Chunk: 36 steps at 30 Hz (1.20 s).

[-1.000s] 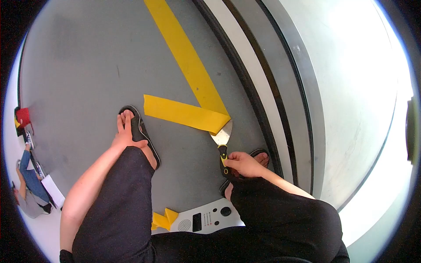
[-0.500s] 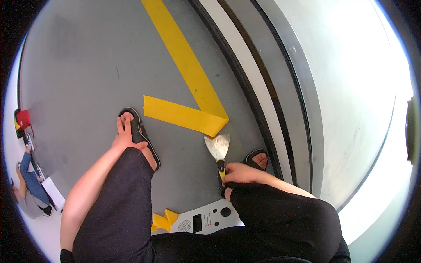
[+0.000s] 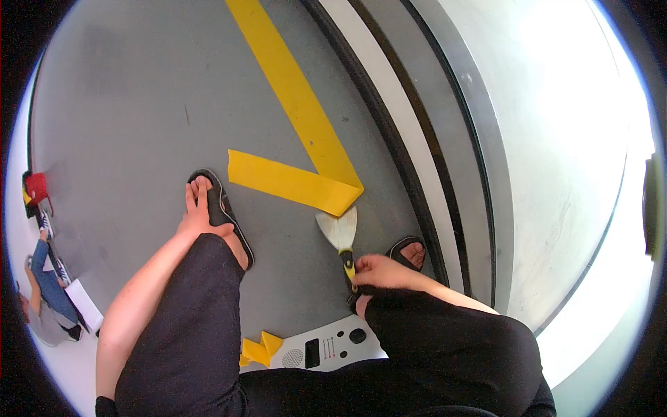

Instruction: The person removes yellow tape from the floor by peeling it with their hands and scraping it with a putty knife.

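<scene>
A scraper (image 3: 339, 229) with a wide metal blade and a black-and-yellow handle is gripped in my right hand (image 3: 383, 272). Its blade points away from me, the front edge at the folded corner of a yellow tape strip (image 3: 295, 186). One arm of the tape runs to the upper left; a shorter flap folds back across it to the left. My left hand (image 3: 199, 217) holds nothing, its fingers apart, in front of my knee and over my left sandal (image 3: 226, 201).
A curved ridge of black and white bands (image 3: 410, 125) borders the grey floor on the right. Between my legs lie a white panel (image 3: 326, 345) with knobs and a crumpled yellow piece (image 3: 262, 347). Far left, another person (image 3: 52, 306) sits near a red object (image 3: 37, 187).
The scraper blade has swung slightly left and up, tilting, while my right hand has shifted a little upward on it. My left hand has stayed put.
</scene>
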Available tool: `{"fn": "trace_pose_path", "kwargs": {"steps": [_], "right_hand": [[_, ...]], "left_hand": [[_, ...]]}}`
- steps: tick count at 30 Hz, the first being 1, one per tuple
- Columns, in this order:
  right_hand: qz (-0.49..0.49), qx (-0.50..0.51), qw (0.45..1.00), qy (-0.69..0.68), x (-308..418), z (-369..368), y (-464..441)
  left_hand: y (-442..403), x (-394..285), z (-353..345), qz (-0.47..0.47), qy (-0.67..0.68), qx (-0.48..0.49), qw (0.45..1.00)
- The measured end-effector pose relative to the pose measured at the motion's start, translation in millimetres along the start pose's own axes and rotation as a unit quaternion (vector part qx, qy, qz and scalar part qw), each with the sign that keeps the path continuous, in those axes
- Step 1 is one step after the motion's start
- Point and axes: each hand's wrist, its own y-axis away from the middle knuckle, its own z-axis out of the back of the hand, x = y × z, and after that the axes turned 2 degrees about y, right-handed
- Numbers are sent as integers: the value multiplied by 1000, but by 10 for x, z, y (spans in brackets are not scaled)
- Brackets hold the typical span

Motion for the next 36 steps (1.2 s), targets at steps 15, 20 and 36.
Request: {"fn": "trace_pose_path", "kwargs": {"steps": [15, 20, 36], "right_hand": [[31, -107, 992, -67, 70, 64, -25], [-3, 24, 993, 118, 195, -17, 74], [-8, -86, 995, -41, 195, 97, 11]], "left_hand": [[-13, 35, -20, 2, -16, -9, 1000], [30, -76, 71, 26, -6, 10, 1000], [-11, 30, -17, 1, -5, -6, 1000]]}}
